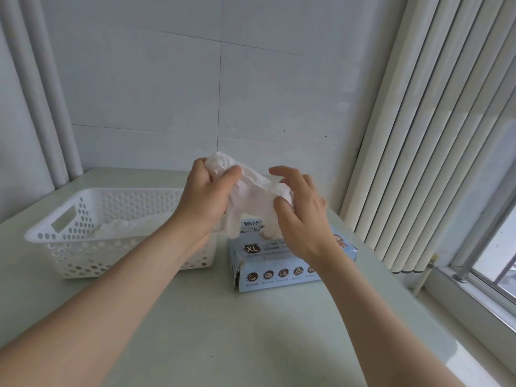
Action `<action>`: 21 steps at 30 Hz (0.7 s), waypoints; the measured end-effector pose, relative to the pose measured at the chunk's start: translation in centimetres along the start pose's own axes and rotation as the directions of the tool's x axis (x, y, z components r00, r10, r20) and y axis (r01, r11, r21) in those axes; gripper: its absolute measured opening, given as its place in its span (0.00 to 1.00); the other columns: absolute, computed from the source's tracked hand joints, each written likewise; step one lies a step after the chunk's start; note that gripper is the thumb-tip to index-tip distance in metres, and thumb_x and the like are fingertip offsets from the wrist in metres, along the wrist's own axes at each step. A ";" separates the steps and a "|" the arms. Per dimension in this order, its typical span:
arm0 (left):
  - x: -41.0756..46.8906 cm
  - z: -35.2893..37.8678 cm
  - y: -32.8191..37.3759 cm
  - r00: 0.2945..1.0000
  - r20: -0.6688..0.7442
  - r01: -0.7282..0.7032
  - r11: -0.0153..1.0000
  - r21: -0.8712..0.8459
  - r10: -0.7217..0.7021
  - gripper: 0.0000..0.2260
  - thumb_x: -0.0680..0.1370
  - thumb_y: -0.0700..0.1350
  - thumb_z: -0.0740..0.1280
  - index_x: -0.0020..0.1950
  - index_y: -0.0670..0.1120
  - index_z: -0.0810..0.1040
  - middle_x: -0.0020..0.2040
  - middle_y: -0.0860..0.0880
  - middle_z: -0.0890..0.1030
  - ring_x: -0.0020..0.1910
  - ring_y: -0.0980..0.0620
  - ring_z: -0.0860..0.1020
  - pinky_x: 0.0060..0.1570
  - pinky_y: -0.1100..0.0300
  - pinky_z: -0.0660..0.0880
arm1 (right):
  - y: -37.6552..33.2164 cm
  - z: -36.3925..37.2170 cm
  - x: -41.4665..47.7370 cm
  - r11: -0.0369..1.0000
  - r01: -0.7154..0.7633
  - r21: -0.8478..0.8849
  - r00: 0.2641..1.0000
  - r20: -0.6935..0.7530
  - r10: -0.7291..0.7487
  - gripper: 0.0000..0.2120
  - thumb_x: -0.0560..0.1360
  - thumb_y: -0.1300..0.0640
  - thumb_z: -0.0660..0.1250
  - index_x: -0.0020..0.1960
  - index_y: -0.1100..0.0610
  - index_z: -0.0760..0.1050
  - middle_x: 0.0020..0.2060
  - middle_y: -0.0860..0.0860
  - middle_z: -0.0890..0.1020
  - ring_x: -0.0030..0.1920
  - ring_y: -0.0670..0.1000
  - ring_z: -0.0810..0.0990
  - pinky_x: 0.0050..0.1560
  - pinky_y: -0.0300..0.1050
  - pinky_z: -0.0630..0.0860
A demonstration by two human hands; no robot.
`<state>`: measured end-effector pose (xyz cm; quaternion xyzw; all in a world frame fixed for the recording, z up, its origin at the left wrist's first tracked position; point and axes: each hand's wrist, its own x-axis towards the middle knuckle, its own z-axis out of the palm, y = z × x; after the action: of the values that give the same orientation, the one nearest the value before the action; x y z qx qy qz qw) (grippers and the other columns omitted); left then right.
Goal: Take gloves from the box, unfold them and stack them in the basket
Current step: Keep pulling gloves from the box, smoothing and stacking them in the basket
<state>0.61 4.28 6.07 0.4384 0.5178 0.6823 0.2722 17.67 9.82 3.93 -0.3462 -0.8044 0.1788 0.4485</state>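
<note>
A white glove [251, 196] is held in the air between both hands, above the box [279, 261] and just to the right of the basket [111, 191]. Its long axis runs from upper left, farther away, to lower right. The left hand [206, 196] has its fingers and thumb curled round the bunched upper end. The right hand [304, 219] pinches the lower end between thumb and partly curled fingers, the index finger raised above it. From the stretched middle a loose flap hangs down toward the box (whether this is the cuff or the finger end cannot be told). The glove is thin, slightly translucent and heavily crumpled, still partly folded.

The basket is white plastic with perforated walls and a cut-out handle. It stands on the pale tabletop [223, 331] at the left. Inside it lie flattened white gloves [122, 227], spread across the bottom.

The box is light blue cardboard marked XL, with a row of round icons on its near side. It lies flat, just beside the basket's right wall. Another white glove [269, 233] pokes out of its top opening.
</note>
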 end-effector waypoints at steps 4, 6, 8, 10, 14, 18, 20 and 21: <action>0.5 -0.8 0.7 0.995 0.104 -0.006 0.998 0.060 0.000 0.19 0.74 0.52 0.71 0.57 0.38 0.76 0.54 0.36 0.83 0.56 0.36 0.84 0.61 0.32 0.79 | -1.0 1.3 -0.3 0.996 0.078 -0.035 0.997 0.019 -0.078 0.18 0.79 0.44 0.65 0.67 0.40 0.72 0.54 0.39 0.80 0.60 0.40 0.75 0.70 0.50 0.61; 0.8 -1.0 0.7 0.992 0.125 -0.011 0.998 0.061 0.004 0.12 0.75 0.48 0.70 0.48 0.40 0.74 0.44 0.39 0.79 0.47 0.39 0.83 0.57 0.36 0.81 | -1.5 1.9 -0.1 0.995 0.097 -0.008 0.992 -0.081 -0.098 0.12 0.82 0.46 0.68 0.64 0.43 0.77 0.47 0.35 0.81 0.53 0.37 0.78 0.65 0.55 0.71; 1.0 -1.3 1.1 0.993 0.118 -0.014 0.998 0.056 0.007 0.09 0.77 0.45 0.70 0.42 0.44 0.71 0.37 0.46 0.72 0.40 0.46 0.76 0.50 0.44 0.81 | -1.7 2.3 0.2 0.995 0.100 0.027 0.981 -0.172 -0.093 0.07 0.83 0.52 0.67 0.60 0.48 0.81 0.41 0.35 0.81 0.49 0.38 0.81 0.56 0.55 0.78; 1.3 -1.8 1.6 0.992 0.122 -0.011 0.998 0.057 0.004 0.12 0.77 0.46 0.71 0.43 0.39 0.72 0.36 0.47 0.73 0.39 0.47 0.75 0.47 0.47 0.79 | -2.0 2.7 0.6 0.997 0.065 0.046 0.979 -0.195 -0.055 0.08 0.84 0.57 0.66 0.58 0.52 0.82 0.39 0.38 0.83 0.48 0.39 0.81 0.49 0.46 0.79; 1.6 -3.4 2.8 0.991 0.135 -0.020 0.994 0.107 0.006 0.16 0.81 0.47 0.70 0.57 0.33 0.78 0.45 0.44 0.83 0.45 0.48 0.83 0.49 0.48 0.84 | -2.8 3.1 1.8 0.997 -0.021 0.074 0.986 -0.162 0.033 0.14 0.84 0.63 0.59 0.60 0.54 0.81 0.41 0.46 0.85 0.42 0.47 0.81 0.45 0.48 0.78; 2.6 -5.4 3.5 0.998 0.054 -0.036 0.985 0.168 0.027 0.08 0.80 0.43 0.69 0.46 0.39 0.80 0.35 0.50 0.79 0.36 0.52 0.80 0.42 0.55 0.82 | -4.5 3.1 3.2 0.954 -0.090 0.286 0.993 -0.047 0.107 0.14 0.84 0.62 0.56 0.61 0.51 0.78 0.38 0.55 0.82 0.35 0.52 0.78 0.36 0.50 0.77; 3.1 -6.5 3.8 1.000 0.004 0.009 0.988 0.157 -0.010 0.04 0.78 0.41 0.69 0.43 0.44 0.80 0.34 0.51 0.78 0.34 0.52 0.79 0.40 0.56 0.80 | -5.3 3.6 3.7 0.917 -0.121 0.381 0.992 0.027 0.120 0.10 0.84 0.58 0.63 0.62 0.49 0.77 0.38 0.56 0.79 0.35 0.49 0.78 0.35 0.44 0.77; 3.3 -7.0 3.9 0.999 -0.032 0.033 0.990 0.139 -0.029 0.02 0.76 0.42 0.68 0.43 0.45 0.80 0.36 0.50 0.78 0.36 0.51 0.79 0.41 0.55 0.80 | -5.6 4.1 3.9 0.912 -0.129 0.389 0.992 0.041 0.122 0.10 0.82 0.56 0.67 0.62 0.49 0.77 0.39 0.56 0.80 0.36 0.49 0.80 0.35 0.43 0.79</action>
<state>-6.80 2.51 10.27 0.4379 0.5749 0.6468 0.2436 10.58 8.80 7.47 -0.2992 -0.7322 0.3669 0.4897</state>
